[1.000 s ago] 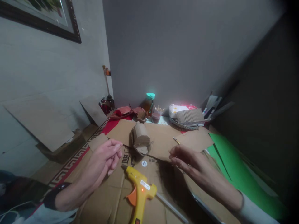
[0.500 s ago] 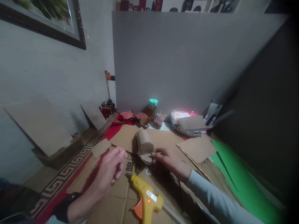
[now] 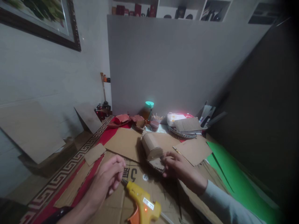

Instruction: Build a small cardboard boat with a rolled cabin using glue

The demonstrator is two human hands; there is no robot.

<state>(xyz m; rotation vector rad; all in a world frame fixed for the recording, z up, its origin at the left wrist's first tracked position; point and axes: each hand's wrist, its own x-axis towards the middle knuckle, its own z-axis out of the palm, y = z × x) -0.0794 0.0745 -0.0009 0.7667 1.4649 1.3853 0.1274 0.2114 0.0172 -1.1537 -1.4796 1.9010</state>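
My right hand [image 3: 174, 163] pinches the near right edge of a small cardboard model [image 3: 151, 147], a rounded block of bent cardboard set on a flat base with a ragged corrugated edge. The model is tilted and close to the cardboard sheet; whether it touches is unclear. To its left my left hand [image 3: 111, 172] hovers with fingers curled in and thumb against them, nothing visible in it. Just below and between the hands lies a yellow hot glue gun [image 3: 141, 199] with an orange trigger, a lit red light and a glue stick in its back.
Cardboard pieces lie at left [image 3: 95, 153] and right [image 3: 195, 150]; a thin brush [image 3: 181, 153] rests on the right one. Behind stand a teal-lidded jar [image 3: 149, 105], a small cup [image 3: 154, 125] and a loaded tray [image 3: 181, 133]. A green sheet [image 3: 224, 155] covers the right side.
My right hand has moved the cardboard model right and tipped it leftward at the top. The left hand stays curled near the glue gun's nozzle. The view has shifted slightly.
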